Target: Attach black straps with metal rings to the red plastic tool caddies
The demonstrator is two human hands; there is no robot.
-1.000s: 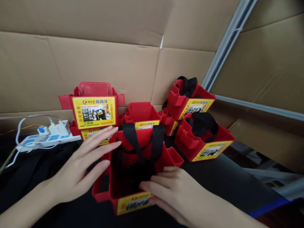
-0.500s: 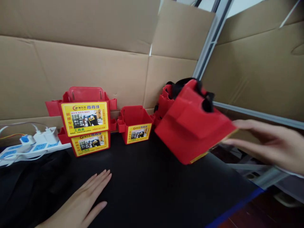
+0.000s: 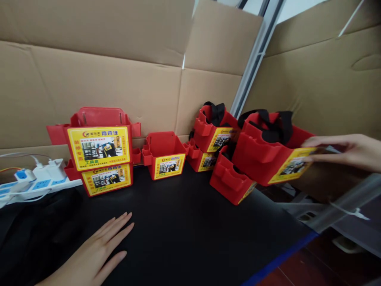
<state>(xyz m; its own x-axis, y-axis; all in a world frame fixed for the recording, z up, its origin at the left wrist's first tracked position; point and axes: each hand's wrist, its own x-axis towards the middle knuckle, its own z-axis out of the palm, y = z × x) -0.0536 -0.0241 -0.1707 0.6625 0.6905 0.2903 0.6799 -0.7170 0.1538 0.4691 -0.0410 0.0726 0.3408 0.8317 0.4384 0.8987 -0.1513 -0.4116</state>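
Observation:
My right hand (image 3: 342, 151) is at the right edge, fingers closed on the labelled front of a red tool box (image 3: 269, 153) with a black strap. That box sits upright on top of another red box (image 3: 230, 180), beside a stack of two more red boxes (image 3: 210, 137) with a strap. My left hand (image 3: 95, 250) lies flat and open on the black table top (image 3: 190, 230), holding nothing.
Two larger red boxes with yellow labels (image 3: 99, 149) are stacked at the back left, with a small red box (image 3: 165, 155) next to them. A white power strip (image 3: 35, 180) with plugs lies far left. Cardboard walls (image 3: 119, 79) stand behind. The table's blue edge (image 3: 282, 258) runs at lower right.
My right hand has turned the tilted red box upright and brought it down onto the box at the right. My left hand has stayed flat on the table.

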